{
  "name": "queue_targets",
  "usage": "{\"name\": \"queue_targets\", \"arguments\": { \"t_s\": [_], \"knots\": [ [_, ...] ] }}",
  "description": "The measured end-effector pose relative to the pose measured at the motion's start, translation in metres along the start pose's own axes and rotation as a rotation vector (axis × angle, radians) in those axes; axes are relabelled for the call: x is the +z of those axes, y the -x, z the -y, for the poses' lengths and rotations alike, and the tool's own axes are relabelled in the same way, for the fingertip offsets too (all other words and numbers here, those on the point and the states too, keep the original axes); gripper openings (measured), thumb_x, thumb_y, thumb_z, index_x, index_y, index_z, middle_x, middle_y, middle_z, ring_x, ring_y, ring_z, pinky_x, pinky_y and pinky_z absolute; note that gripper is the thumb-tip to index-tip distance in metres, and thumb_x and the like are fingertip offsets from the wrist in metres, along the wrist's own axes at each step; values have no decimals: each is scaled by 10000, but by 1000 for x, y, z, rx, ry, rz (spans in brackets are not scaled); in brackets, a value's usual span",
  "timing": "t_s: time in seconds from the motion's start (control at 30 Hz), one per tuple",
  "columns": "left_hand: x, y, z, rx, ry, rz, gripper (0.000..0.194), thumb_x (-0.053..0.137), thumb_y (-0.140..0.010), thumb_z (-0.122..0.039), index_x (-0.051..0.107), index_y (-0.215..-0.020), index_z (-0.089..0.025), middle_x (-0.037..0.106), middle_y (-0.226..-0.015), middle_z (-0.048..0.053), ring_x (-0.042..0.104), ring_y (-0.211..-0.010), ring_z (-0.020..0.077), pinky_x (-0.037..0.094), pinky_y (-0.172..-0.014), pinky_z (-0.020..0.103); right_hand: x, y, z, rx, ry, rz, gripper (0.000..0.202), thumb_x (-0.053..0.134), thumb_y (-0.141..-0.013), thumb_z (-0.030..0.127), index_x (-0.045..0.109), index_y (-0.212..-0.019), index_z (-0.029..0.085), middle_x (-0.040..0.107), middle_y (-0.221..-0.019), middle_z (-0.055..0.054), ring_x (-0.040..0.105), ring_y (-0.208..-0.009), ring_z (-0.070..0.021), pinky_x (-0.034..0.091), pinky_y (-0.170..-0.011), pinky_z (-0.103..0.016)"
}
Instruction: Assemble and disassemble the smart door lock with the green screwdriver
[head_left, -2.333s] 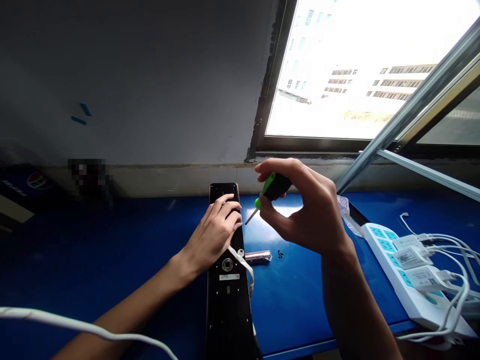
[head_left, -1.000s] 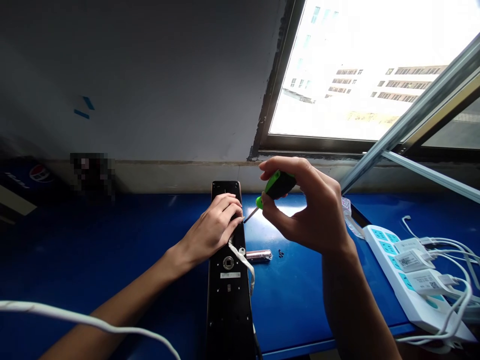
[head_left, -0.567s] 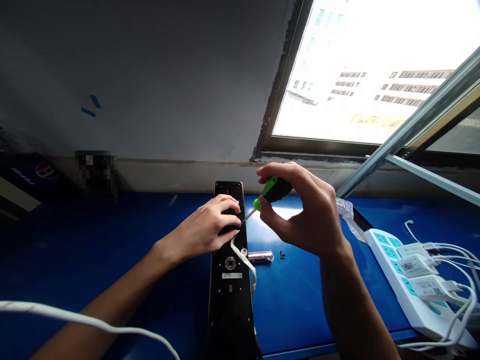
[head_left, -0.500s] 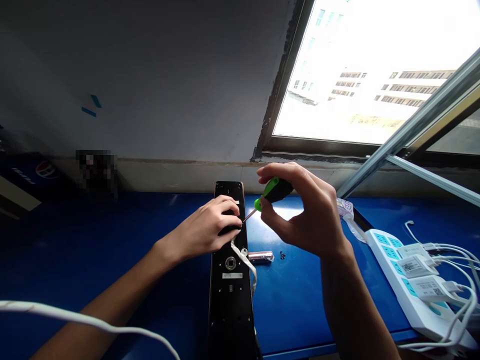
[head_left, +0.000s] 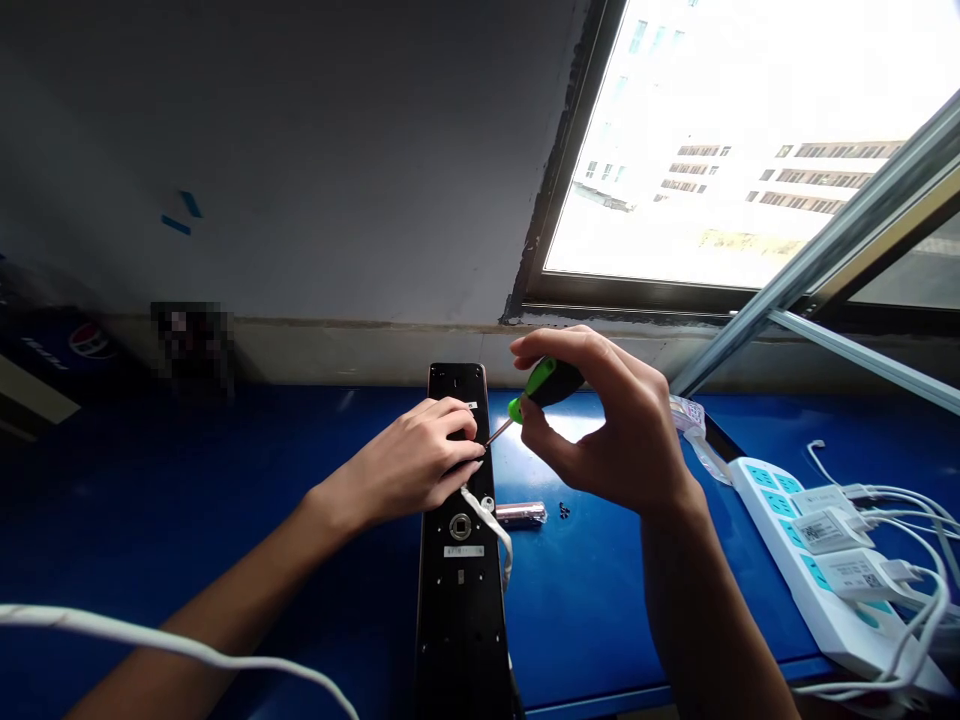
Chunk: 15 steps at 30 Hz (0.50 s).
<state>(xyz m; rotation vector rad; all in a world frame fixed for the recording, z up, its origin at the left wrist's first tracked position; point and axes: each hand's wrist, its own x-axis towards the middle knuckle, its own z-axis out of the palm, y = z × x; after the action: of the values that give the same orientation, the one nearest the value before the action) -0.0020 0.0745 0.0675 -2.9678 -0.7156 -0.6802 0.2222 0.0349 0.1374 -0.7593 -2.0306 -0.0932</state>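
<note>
Our right hand in a clenched grip round the green screwdriver, tip at the black lock panel, our left hand pressing flat on it, grip released, on the blue bench.

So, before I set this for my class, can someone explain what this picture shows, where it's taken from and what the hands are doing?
The camera sits on the person's head, looking down at their own bare hands. The left hand rests on a long black panel lying on a blue table. The right hand holds a green-handled screwdriver, tip angled down at the panel. Beside the panel lie a small metal cylinder and tiny dark screws. A white power strip with plugged-in chargers sits on the right.
</note>
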Motion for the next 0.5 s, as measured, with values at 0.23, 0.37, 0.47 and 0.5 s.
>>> {"name": "queue_targets", "arguments": {
  "t_s": [0.23, 0.37, 0.47, 0.5],
  "knots": [
    [1, 1, 0, -4, -9, -5, 190, 615, -1013, -228, 801, -996, -197, 719, -1102, 104, 632, -1183, 292, 580, -998, 482, -3, 1, -4, -4, -6, 53, 402, 716, -893, 123, 612, -1270, 213, 724, -1069, -20, 673, -789, -94, 575, -637, -200],
    [1, 1, 0, -2, -27, -4, 196, 609, -1015, -229, 798, -981, -191, 713, -1103, 106, 632, -1182, 288, 581, -989, 462, -3, 2, -4, 14, -45, 82, 530, 683, -870, 86, 549, -1364, 223, 711, -1132, -28, 698, -885, -120, 608, -773, -242],
    [1, 1, 0, -3, -35, 3, 203, 603, -1020, -237, 797, -989, -189, 713, -1097, 102, 629, -1180, 290, 571, -1008, 468, -4, 2, -4, 32, -2, 61, 468, 726, -878, 146, 586, -1316, 233, 720, -1082, -17, 675, -793, -108, 599, -716, -242],
    [1, 1, 0, -3, -36, 5, 204, 603, -1020, -238, 797, -989, -185, 712, -1093, 103, 630, -1175, 291, 572, -1005, 469, -5, 2, -4, 38, 13, 50, 414, 731, -885, 158, 611, -1275, 233, 722, -1049, -11, 657, -747, -99, 588, -676, -235]
  ]
}}
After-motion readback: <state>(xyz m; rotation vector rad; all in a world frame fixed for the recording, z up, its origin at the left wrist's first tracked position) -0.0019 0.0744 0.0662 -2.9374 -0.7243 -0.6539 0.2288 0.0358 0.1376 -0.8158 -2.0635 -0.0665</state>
